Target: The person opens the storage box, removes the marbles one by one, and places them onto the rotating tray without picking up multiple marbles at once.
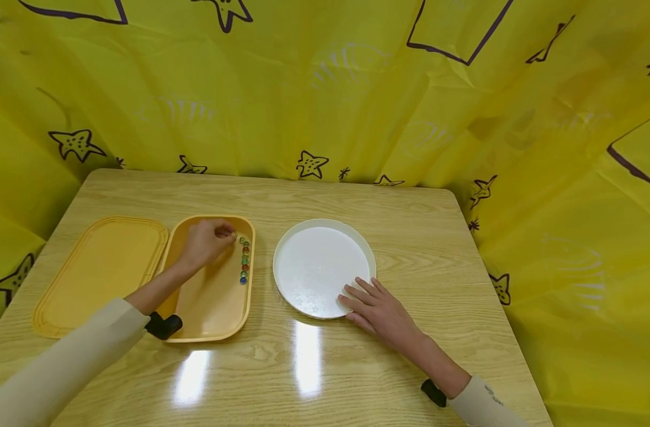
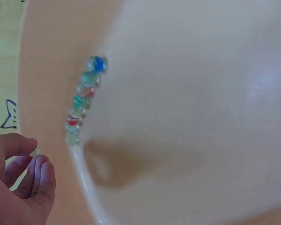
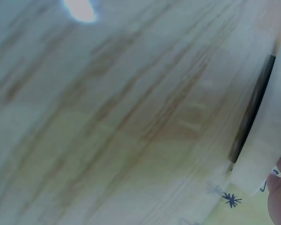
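Note:
My left hand [image 1: 203, 242] is over the far end of a yellow rectangular tray [image 1: 210, 323], pinching a small pale marble [image 2: 35, 151] between thumb and fingertips. Along the tray's right wall lies a row of several coloured glass marbles [image 1: 245, 260], with a blue one at the near end; the left wrist view shows the same row of marbles [image 2: 79, 101] beside my left hand [image 2: 25, 180]. On the near right rim of a round white tray [image 1: 322, 267] rests my right hand [image 1: 381, 311], fingers spread and fairly straight. The right wrist view catches only fingers at its edge.
Left of the yellow tray, almost against it, lies a flat yellow lid [image 1: 103, 273]. Everything stands on a wood-grain table [image 1: 418, 249]. A yellow patterned curtain [image 1: 282, 107] hangs along its back and sides.

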Tool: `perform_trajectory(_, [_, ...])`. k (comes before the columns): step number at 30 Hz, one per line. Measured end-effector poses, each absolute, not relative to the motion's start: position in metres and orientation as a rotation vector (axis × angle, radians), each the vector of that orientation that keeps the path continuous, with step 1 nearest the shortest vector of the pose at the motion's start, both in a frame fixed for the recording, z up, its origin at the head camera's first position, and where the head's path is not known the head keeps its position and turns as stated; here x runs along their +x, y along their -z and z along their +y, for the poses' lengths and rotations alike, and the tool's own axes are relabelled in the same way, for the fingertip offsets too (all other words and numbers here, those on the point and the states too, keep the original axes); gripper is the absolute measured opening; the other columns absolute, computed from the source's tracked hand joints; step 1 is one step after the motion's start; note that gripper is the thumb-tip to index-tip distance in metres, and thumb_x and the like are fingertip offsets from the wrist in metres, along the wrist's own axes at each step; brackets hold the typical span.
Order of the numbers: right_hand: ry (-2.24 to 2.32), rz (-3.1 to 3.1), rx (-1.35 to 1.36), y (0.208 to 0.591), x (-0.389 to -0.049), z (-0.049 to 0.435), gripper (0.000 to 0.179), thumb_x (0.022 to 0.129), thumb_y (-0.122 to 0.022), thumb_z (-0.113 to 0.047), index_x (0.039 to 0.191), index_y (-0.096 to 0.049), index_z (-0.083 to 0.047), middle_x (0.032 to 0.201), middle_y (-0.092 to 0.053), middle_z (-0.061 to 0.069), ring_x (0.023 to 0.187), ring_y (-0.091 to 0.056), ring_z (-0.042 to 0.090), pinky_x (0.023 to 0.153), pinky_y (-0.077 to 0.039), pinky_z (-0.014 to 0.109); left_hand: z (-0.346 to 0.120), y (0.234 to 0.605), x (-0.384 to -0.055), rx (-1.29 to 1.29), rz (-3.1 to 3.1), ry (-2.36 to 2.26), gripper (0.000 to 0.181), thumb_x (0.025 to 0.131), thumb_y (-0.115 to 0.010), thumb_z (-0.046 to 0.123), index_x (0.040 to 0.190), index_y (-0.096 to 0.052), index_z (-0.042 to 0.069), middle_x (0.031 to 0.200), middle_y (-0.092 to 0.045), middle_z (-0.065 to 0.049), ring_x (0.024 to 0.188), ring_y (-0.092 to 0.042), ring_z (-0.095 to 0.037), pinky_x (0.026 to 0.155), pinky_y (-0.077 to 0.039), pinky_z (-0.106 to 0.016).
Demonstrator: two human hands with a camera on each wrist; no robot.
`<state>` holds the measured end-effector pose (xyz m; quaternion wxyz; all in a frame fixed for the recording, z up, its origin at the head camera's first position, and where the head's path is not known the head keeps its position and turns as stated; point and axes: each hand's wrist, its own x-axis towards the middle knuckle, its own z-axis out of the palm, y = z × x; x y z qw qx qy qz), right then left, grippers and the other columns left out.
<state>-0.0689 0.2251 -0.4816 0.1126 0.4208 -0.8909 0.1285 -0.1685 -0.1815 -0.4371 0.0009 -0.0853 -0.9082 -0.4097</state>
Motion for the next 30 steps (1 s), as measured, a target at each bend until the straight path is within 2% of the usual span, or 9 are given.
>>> perform_trajectory(5, [-0.385, -2.619, 1.238, 0.481, -0.069, 0.226, 0.048, 0.107, -0.039, -0.043, 0.135, -0.065, -0.012, 0.137, -0.06, 0.009, 0.133, -0.048, 0.034, 0.108, -0.033, 0.056, -0.176, 0.426, -0.166, -0.291, -2.822, 1.295, 0.017, 0.093, -0.067, 0.004, 0.104, -0.071, -0.009, 0.095, -0.071, -0.022, 0.088, -0.067, -0.037, 0.079, -0.052, -0.05])
perform_trajectory(11, [-0.383, -2.609, 1.244, 0.481, -0.069, 0.226, 0.048, 0.107, -0.04, -0.043, 0.135, -0.064, -0.012, 0.137, -0.06, 0.009, 0.132, -0.049, 0.034, 0.107, -0.034, 0.056, -0.164, 0.41, -0.165, -0.298, -2.794, 1.352, 0.02, 0.095, -0.064, 0.007, 0.109, -0.071, -0.006, 0.099, -0.071, -0.019, 0.09, -0.066, -0.034, 0.079, -0.052, -0.047])
perform_trajectory(20, [-0.374, -2.591, 1.254, 0.48, -0.07, 0.225, 0.05, 0.108, -0.036, -0.043, 0.133, -0.065, -0.011, 0.135, -0.061, 0.01, 0.131, -0.05, 0.035, 0.106, -0.035, 0.057, -0.13, 0.39, -0.17, -0.382, -2.732, 1.48, 0.019, 0.094, -0.068, 0.005, 0.109, -0.071, -0.006, 0.1, -0.071, -0.019, 0.092, -0.067, -0.033, 0.08, -0.054, -0.044])
perform_trajectory(30, [-0.392, -2.604, 1.247, 0.48, -0.069, 0.225, 0.045, 0.106, -0.046, -0.041, 0.133, -0.065, -0.012, 0.135, -0.061, 0.01, 0.132, -0.05, 0.034, 0.107, -0.035, 0.057, -0.094, 0.387, -0.181, -0.486, -2.72, 1.522, 0.017, 0.092, -0.069, 0.002, 0.106, -0.072, -0.006, 0.098, -0.072, -0.017, 0.089, -0.068, -0.029, 0.08, -0.055, -0.04])
